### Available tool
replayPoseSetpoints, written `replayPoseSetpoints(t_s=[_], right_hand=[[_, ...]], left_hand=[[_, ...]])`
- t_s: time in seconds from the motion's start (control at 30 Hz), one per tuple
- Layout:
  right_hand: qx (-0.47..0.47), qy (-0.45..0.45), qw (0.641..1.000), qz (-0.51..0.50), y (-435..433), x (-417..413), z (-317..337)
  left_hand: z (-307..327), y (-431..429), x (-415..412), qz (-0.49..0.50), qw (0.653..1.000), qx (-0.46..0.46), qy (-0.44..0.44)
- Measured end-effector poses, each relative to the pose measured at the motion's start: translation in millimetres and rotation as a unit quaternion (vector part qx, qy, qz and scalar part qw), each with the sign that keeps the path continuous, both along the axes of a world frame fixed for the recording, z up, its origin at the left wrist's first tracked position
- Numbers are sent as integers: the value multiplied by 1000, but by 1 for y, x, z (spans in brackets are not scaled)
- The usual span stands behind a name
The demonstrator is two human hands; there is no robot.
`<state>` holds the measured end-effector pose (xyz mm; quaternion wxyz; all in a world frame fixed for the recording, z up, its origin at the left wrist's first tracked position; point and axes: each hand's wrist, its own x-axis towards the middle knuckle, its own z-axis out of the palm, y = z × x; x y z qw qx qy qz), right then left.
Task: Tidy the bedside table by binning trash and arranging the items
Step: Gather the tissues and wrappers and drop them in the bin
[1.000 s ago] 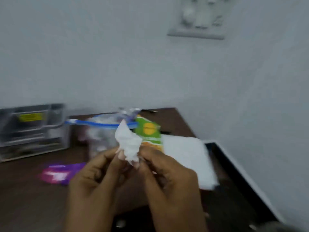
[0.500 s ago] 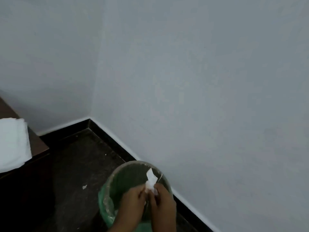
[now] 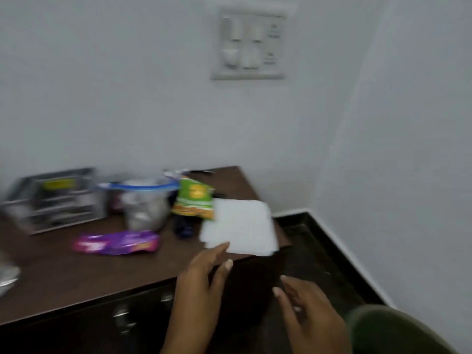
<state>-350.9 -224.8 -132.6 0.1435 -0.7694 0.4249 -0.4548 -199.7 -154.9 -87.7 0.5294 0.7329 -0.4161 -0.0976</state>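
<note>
head | dark wood bedside table (image 3: 76, 277) — corner of white walls | left hand (image 3: 201, 282), right hand (image 3: 306, 312) — each grip spread, empty

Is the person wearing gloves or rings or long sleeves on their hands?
No gloves or sleeves show. The left hand and right hand are bare up to the frame's edge. The picture is too blurry to tell about rings. Fingernails look pale and a little long.
</note>
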Motion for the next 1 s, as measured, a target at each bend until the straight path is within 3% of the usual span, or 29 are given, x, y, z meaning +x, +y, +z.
replayPoseSetpoints(t_s=[0.07, 0.13, 0.2, 0.3, 0.4, 0.6, 0.77, 0.9, 1.0], right_hand=[[-28, -30, 993, 110, 34, 57, 50], [-44, 18, 984, 170, 45, 119, 47], [-20, 98, 967, 233, 50, 170, 45], [-19, 188, 949, 251, 49, 219, 38], [41, 246, 934, 256, 47, 237, 29], [46, 217, 939, 261, 45, 237, 16], [38, 145, 941, 304, 41, 222, 18], [117, 51, 949, 290, 39, 165, 30], [216, -41, 949, 225, 31, 76, 26]], left_hand=[[6, 34, 55, 98, 991, -4, -91], [2, 59, 103, 177, 976, 7, -125], [-6, 72, 140, 223, 968, 51, -108], [-13, 73, 175, 267, 957, 106, -47], [-14, 63, 198, 305, 941, 143, 36], [-23, 52, 227, 305, 941, 118, 89], [-7, 72, 204, 250, 940, -69, 220], [23, 79, 145, 174, 937, -186, 239], [25, 59, 84, 85, 931, -199, 293]])
